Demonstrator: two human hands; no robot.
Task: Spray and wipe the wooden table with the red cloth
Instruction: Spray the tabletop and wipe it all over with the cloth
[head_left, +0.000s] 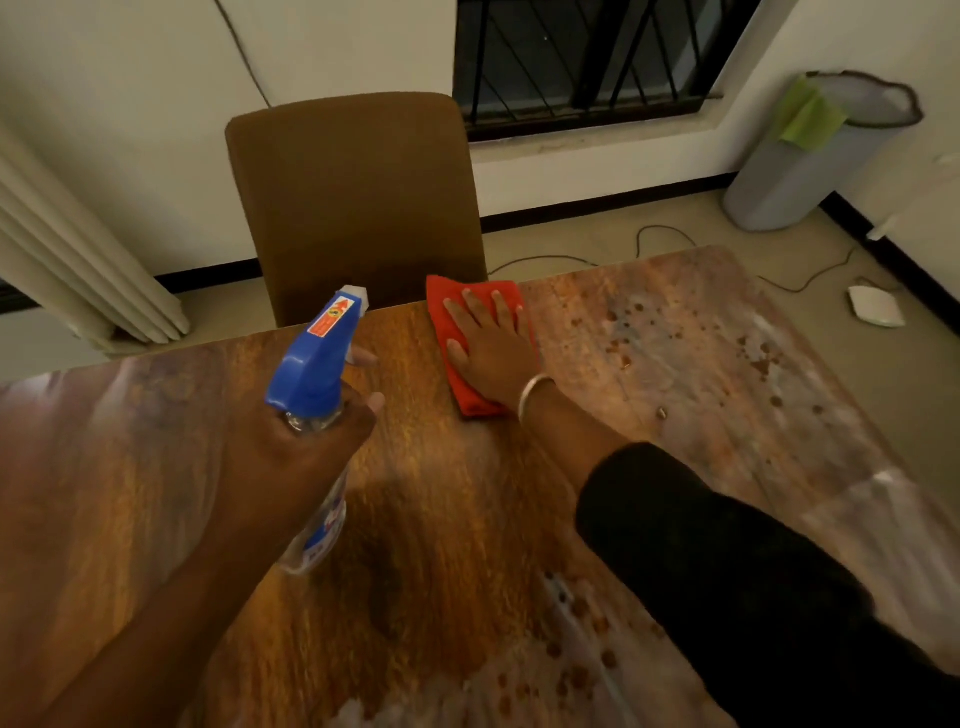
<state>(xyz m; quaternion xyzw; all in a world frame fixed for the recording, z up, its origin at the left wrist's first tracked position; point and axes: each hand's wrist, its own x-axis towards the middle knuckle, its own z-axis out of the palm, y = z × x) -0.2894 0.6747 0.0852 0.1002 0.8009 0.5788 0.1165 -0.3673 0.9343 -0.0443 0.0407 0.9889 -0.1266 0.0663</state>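
The right hand (488, 348) lies flat and spread, fingers extended, pressing the red cloth (470, 332) against the tabletop (441, 519) close to the far edge, just in front of the brown chair (353, 202) pushed in there. An open palm, rather than a pinch, spreads pressure over the folded cloth so it can drag moisture across the wood. The cloth sits at the boundary between the darker, glossy central strip and the paler, hazy area to the right, where droplets (644, 322) and film remain; that placement suggests the wiping is working outward toward the unwiped side. The left hand (306, 441) is clenched around the neck of the spray bottle (317, 374), lifted clear of the surface, with one finger reaching forward near the trigger and the nozzle pointing away toward the chair. Keeping the bottle in hand and raised leaves it ready for another burst without setting it down on wet wood or in the cloth's path. A bangle (535, 395) circles the right wrist, and a dark sleeve (727, 561) covers the forearm. More droplets (576, 670) lie near the front edge, so, as I judge it, a good share of the surface is yet to be wiped. A grey bin (810, 171) stands on the floor, well apart.
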